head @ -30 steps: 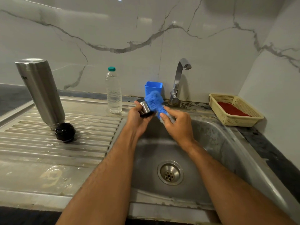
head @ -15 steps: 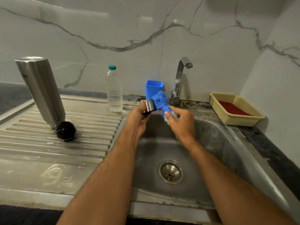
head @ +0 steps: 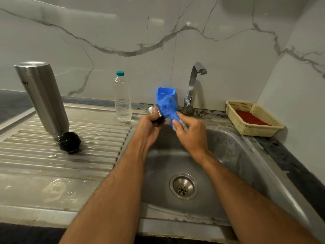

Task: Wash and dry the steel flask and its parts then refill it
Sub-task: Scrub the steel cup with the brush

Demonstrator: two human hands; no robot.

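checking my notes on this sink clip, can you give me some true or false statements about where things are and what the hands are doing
1. The left hand holds a small steel flask cap. True.
2. The right hand holds a yellow sponge. False: it holds a fluffy blue scrubbing cloth.
3. The tall steel flask body stands upside down on the ribbed steel drainboard. True.
4. The round black stopper lies in the steel sink basin. False: it sits on the drainboard beside the flask body.
5. Water runs from the chrome tap. False: no stream shows.

Brushed steel flask [head: 42, 97]; fluffy blue cloth [head: 168, 108]; glossy marble wall [head: 158, 32].
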